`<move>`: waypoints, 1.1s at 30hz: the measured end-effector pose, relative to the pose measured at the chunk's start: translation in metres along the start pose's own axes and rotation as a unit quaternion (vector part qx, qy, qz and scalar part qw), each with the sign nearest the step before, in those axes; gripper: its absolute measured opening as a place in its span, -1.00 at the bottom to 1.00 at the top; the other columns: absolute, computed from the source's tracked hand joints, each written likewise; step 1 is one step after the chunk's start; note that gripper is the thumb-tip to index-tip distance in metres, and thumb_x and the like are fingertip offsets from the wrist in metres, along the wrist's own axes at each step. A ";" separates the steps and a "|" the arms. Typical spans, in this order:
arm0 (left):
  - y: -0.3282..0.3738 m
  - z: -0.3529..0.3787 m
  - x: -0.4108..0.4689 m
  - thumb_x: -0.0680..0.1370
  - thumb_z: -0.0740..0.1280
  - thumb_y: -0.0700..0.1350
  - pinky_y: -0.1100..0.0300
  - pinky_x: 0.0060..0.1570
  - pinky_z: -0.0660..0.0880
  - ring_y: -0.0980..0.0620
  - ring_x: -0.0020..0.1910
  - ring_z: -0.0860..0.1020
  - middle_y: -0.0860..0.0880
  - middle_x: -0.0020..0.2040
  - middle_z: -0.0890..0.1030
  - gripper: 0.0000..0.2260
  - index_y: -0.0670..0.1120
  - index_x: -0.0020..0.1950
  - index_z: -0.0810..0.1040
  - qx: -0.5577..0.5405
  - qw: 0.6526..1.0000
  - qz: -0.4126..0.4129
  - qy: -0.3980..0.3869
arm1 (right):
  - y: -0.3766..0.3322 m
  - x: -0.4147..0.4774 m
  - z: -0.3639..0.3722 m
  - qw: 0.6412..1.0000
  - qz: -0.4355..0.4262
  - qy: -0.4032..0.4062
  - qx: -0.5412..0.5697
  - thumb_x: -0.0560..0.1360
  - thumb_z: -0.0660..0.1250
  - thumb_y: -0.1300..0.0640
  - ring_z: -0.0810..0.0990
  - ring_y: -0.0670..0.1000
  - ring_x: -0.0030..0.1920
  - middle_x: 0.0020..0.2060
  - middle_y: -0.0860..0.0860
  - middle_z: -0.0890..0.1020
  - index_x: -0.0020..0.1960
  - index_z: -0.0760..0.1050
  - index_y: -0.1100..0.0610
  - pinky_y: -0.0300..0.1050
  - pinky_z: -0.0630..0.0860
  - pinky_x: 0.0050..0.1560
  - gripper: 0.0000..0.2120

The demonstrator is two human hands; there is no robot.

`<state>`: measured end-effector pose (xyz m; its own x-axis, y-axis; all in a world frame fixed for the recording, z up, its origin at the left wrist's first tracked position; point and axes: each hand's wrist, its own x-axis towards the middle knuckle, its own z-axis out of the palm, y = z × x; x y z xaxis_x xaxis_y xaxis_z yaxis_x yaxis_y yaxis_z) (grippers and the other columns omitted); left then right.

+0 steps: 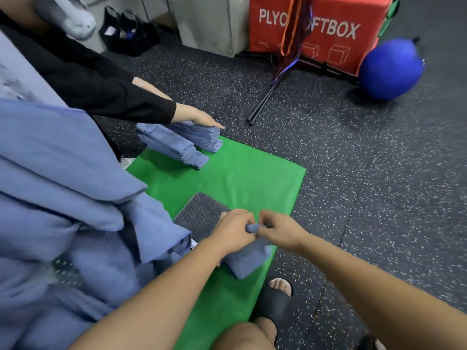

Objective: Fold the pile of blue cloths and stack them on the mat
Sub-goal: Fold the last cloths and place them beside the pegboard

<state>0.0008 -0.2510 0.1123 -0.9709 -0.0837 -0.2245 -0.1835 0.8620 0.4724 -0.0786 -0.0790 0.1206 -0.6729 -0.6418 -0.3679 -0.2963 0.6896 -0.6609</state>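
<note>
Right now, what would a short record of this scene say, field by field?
Left hand: pinches small blue fabric cloth
Right hand: pinches the same cloth
Surface: green rectangular mat on the floor
Done: two stacks of folded blue cloths at the mat's far end
Waiting: loose blue cloth pile, left side
Other person: black-sleeved hand rests on the farther stack

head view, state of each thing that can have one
small blue cloth, partly folded, over the green mat
left hand, pinches the cloth's top edge
right hand, pinches the same edge
stacked blue cloths, folded, at the mat's far end
big pile of blue cloths, unfolded
other person's hand, flat on the stack
</note>
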 end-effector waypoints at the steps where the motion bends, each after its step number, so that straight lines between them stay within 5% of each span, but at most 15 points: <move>1: 0.010 -0.015 -0.008 0.50 0.44 0.04 0.04 0.02 0.36 -0.09 0.09 0.55 0.05 -0.08 0.59 -0.86 0.02 -0.06 0.55 -0.019 1.000 -0.001 0.010 | -0.012 -0.010 -0.013 1.000 -0.016 0.000 -0.011 0.55 0.44 -0.06 0.49 0.05 -0.22 -0.28 -0.03 0.57 -0.11 0.43 0.03 -0.14 0.37 -0.28 -0.75; 5: 0.046 -0.073 -0.050 0.39 0.52 -0.03 0.04 -0.24 0.46 -0.01 -0.23 0.52 0.04 -0.23 0.61 -0.75 0.01 -0.10 0.47 -0.133 0.991 0.008 0.015 | -0.064 -0.061 -0.069 0.997 -0.071 -0.011 -0.009 0.35 0.40 -0.09 0.51 -0.15 -0.28 -0.30 -0.15 0.61 0.04 0.50 -0.05 -0.23 0.41 -0.26 -0.71; 9: 0.079 -0.129 -0.097 0.37 0.52 -0.06 0.12 -0.17 0.45 0.12 -0.24 0.50 0.10 -0.21 0.61 -0.76 0.11 -0.08 0.52 -0.232 0.971 0.056 0.022 | -0.117 -0.113 -0.117 0.991 -0.122 -0.030 -0.038 0.36 0.38 0.01 0.42 -0.18 -0.33 -0.35 -0.17 0.54 -0.04 0.59 0.01 -0.18 0.38 -0.26 -0.80; 15: 0.113 -0.211 -0.177 0.48 0.62 -0.08 0.22 -0.21 0.27 0.25 -0.30 0.35 0.21 -0.33 0.44 -0.63 0.05 -0.29 0.43 -0.182 0.975 0.120 0.050 | -0.217 -0.203 -0.178 0.974 -0.194 -0.005 -0.114 0.48 0.44 0.17 0.46 -0.13 -0.25 -0.28 0.00 0.59 -0.11 0.57 0.01 -0.04 0.47 -0.19 -0.92; 18: 0.124 -0.246 -0.226 0.49 0.60 0.01 0.18 -0.19 0.26 0.21 -0.26 0.34 0.19 -0.27 0.41 -0.66 0.10 -0.25 0.44 -0.174 0.974 0.132 0.058 | -0.266 -0.246 -0.198 0.967 -0.227 -0.005 -0.115 0.48 0.42 0.22 0.51 -0.13 -0.20 -0.21 0.00 0.64 -0.09 0.59 0.02 -0.12 0.49 -0.15 -0.90; 22: 0.131 -0.280 -0.296 0.52 0.59 0.04 0.04 -0.11 0.31 0.06 -0.15 0.40 -0.03 -0.18 0.46 -0.62 -0.18 -0.06 0.47 -0.303 0.944 0.126 0.016 | -0.317 -0.289 -0.220 0.964 -0.255 -0.007 -0.078 0.51 0.41 0.32 0.54 -0.15 -0.17 -0.22 -0.09 0.64 -0.08 0.61 0.06 -0.18 0.47 -0.13 -0.83; 27: 0.131 -0.320 -0.379 0.62 0.52 -0.11 0.25 -0.15 0.37 0.16 -0.17 0.46 0.08 -0.20 0.56 -0.86 0.00 -0.09 0.59 -0.348 0.926 0.135 0.061 | -0.358 -0.319 -0.227 0.965 -0.261 -0.021 -0.021 0.43 0.41 0.17 0.48 -0.07 -0.20 -0.22 0.03 0.57 -0.06 0.59 0.19 -0.14 0.38 -0.19 -0.88; 30: 0.125 -0.341 -0.420 0.61 0.52 -0.03 0.13 -0.02 0.38 0.14 -0.09 0.50 0.03 -0.13 0.60 -0.91 -0.03 0.01 0.68 -0.356 0.922 0.117 0.103 | -0.383 -0.325 -0.210 0.961 -0.269 -0.045 -0.038 0.41 0.38 0.16 0.47 -0.06 -0.19 -0.23 0.02 0.56 -0.06 0.60 0.18 -0.08 0.36 -0.13 -0.86; 33: 0.116 -0.356 -0.455 0.54 0.53 0.12 0.03 0.03 0.38 0.08 -0.06 0.50 -0.12 -0.11 0.60 -0.75 -0.02 0.05 0.70 -0.326 0.930 0.106 0.131 | -0.413 -0.329 -0.178 0.954 -0.277 -0.084 -0.075 0.41 0.37 0.10 0.49 0.00 -0.14 -0.17 0.15 0.59 0.04 0.67 0.03 0.04 0.38 -0.04 -0.77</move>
<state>0.3660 -0.2908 0.5726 -0.9845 -0.1387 0.1076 0.0449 0.3935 0.9182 0.1440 -0.0929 0.6312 -0.2708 -0.9578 -0.0964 -0.6773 0.2607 -0.6880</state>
